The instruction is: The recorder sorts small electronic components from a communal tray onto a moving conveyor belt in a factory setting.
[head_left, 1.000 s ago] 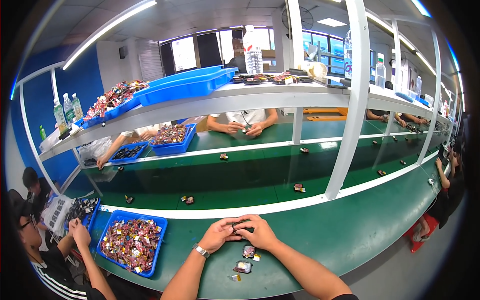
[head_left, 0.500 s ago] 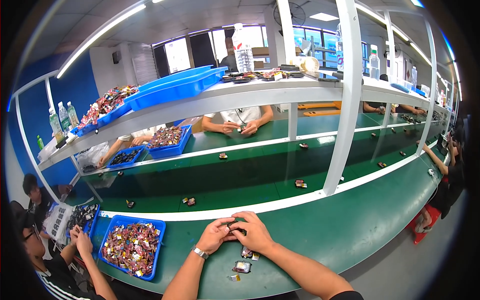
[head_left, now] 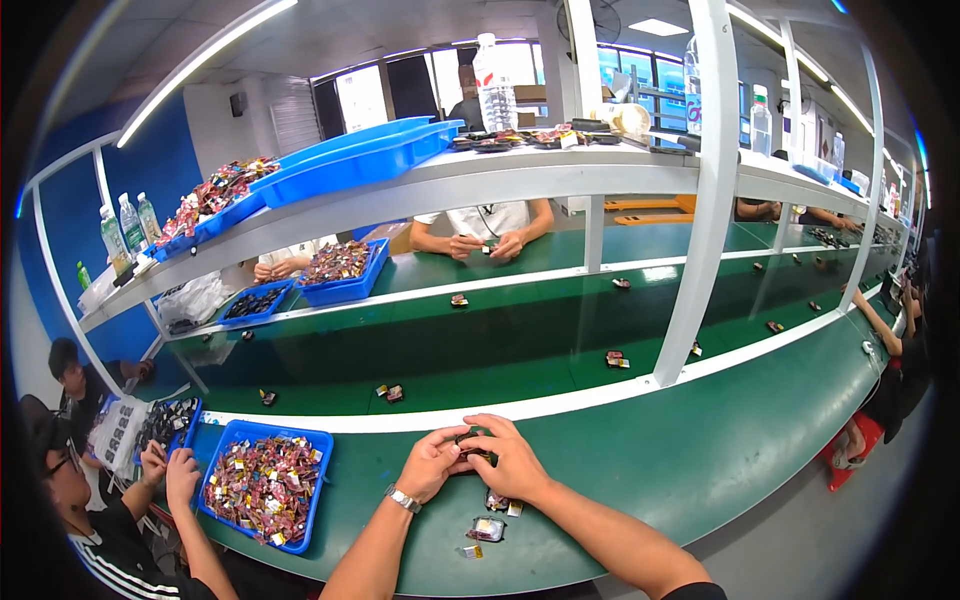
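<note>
The person in front of me has both hands up over the green desk (head_left: 640, 490), left hand (head_left: 430, 470) and right hand (head_left: 512, 465) meeting at the fingertips. Each has a narrow grip on the same small dark part (head_left: 472, 448), held just above the desk; the fingers cover so much of it that I can't make out its shape. Below the right hand lies a partly hidden small unit (head_left: 496, 503), and nearer the desk's edge a dark casing with a pale face (head_left: 487, 529), then a little yellow-and-white piece (head_left: 471, 551). A watch (head_left: 404, 499) circles the left wrist. Over to the left sits a blue bin (head_left: 329, 452) heaped with reddish, wired pieces (head_left: 262, 490), and just past it a co-worker's hands (head_left: 170, 472) are raised close together.
</note>
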Demonstrator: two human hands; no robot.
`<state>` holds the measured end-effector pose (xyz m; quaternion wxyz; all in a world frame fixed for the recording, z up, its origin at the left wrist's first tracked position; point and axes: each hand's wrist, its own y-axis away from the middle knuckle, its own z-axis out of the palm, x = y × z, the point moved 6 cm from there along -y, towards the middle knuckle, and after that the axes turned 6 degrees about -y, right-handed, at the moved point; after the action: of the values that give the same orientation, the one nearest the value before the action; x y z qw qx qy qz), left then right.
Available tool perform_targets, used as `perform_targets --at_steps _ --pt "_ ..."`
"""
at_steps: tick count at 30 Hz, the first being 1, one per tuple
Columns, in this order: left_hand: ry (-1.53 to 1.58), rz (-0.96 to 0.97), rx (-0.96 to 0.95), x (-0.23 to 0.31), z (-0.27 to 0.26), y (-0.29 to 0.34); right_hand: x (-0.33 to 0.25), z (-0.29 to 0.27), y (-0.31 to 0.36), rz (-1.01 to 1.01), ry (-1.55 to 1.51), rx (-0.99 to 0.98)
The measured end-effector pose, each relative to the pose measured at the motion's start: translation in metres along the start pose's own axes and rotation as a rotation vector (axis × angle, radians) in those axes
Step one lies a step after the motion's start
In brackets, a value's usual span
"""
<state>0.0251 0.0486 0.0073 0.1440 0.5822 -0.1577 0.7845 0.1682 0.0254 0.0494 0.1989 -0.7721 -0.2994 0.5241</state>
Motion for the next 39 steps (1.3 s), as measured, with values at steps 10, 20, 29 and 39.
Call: perform_targets --at_steps 10,20,29,39 --pt "-0.054 -0.074 0.036 -0.004 0.000 -0.002 -0.013 -0.014 -0.007 -0.127 0.160 0.169" --pt "-0.039 -0.095 0.014 -0.006 0.000 -0.002 -0.016 -0.006 -0.006 -0.175 0.293 0.050" --pt "-0.071 -0.102 0.008 -0.007 0.000 -0.002 -0.012 -0.002 -0.004 -0.177 0.322 0.106" --pt "-0.087 -0.090 0.019 -0.008 0.001 -0.003 -0.019 -0.002 -0.004 -0.237 0.389 0.171"
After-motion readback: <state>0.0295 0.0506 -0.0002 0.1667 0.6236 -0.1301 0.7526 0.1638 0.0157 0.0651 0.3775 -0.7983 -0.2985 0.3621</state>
